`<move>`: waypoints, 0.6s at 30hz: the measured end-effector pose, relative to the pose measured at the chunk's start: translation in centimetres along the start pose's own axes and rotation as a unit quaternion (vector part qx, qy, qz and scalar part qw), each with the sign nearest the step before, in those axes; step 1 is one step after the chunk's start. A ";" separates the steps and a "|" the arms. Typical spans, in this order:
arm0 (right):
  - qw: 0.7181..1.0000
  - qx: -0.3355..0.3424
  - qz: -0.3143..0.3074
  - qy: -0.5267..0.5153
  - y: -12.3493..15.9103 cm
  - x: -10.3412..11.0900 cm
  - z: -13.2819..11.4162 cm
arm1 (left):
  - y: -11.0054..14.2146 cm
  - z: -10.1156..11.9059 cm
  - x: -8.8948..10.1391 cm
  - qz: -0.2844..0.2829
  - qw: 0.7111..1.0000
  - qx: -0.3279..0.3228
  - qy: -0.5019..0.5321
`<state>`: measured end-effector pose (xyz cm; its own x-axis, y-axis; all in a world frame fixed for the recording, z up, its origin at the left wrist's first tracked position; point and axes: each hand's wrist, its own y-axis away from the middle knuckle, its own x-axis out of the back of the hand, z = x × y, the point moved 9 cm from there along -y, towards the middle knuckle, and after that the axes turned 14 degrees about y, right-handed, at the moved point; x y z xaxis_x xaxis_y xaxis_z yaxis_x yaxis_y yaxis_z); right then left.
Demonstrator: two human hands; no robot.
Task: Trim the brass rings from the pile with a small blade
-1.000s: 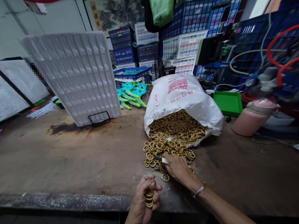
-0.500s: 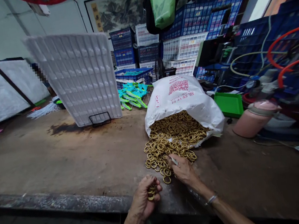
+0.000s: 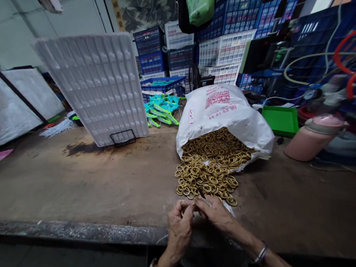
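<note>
My left hand [image 3: 180, 224] is closed, with a gold-coloured ring [image 3: 194, 208] at its thumb and fingertips; its palm is hidden. My right hand [image 3: 219, 216] meets it at the fingertips, closed round a small slim knife-like tool [image 3: 204, 199] with a grey body and a dark pointed end. Just beyond both hands lies a heap of gold-coloured rings [image 3: 204, 176] on the wooden table [image 3: 121, 182]. More rings spill from the mouth of a white woven sack [image 3: 208, 111] with red print, lying on its side behind the heap.
A white ribbed plastic tray [image 3: 100, 87] stands upright in a black wire stand [image 3: 123, 137] at the left. Green and blue plastic pieces [image 3: 162, 109] lie behind. To the right are a green tray [image 3: 279, 120] and a pink bottle [image 3: 312, 138]. Stacked crates [image 3: 150, 48] fill the back.
My right hand has drawn back from the ring heap to my left hand. My left hand has turned and moved slightly up and right, so the rings in its palm no longer show.
</note>
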<state>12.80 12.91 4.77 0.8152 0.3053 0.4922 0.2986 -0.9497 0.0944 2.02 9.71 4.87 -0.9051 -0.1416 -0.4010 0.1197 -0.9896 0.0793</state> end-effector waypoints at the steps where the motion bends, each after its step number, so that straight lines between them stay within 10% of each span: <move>1: 1.000 -0.006 0.003 0.004 0.0 0.0 0.0 | 0.1 0.4 -0.1 -0.004 1.000 -0.022 -0.018; 18: 0.989 -0.010 0.057 0.133 0.5 1.0 0.1 | 1.3 -3.2 -0.3 -0.032 0.985 0.160 0.058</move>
<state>13.80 12.72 5.25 0.6827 0.1699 0.7107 0.2008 -0.9788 0.0410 3.79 8.41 2.17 -0.8519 -0.1001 -0.5140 -0.0867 -0.9411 0.3269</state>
